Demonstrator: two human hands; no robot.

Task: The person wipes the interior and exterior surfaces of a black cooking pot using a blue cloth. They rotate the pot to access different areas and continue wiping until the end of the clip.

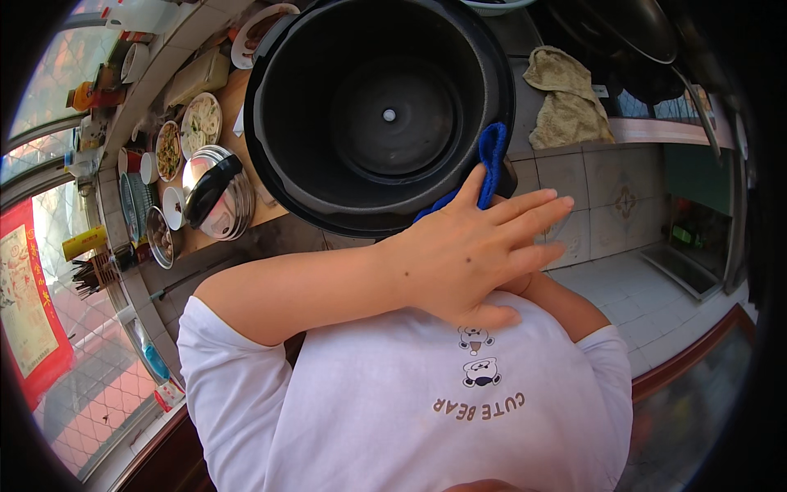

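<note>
The black housing of what looks like an electric pressure cooker [289,178] stands open before me, with a round plate [393,144] and a small white centre button [389,115] at its bottom. My left hand [467,252] reaches across my chest, back upward and fingers spread. Its little finger touches a folded blue cloth [492,154] at the housing's near right rim. More of the cloth passes under that hand. My right hand is mostly hidden behind the left one; only the right forearm [569,304] shows plainly, so its grip cannot be told.
At left, a shiny steel lid with a black handle [224,197] lies beside plates of food [201,120] and a bowl [161,237] on a wooden board [267,209]. A tan towel [565,98] drapes the counter edge at right, near a dark wok [621,27].
</note>
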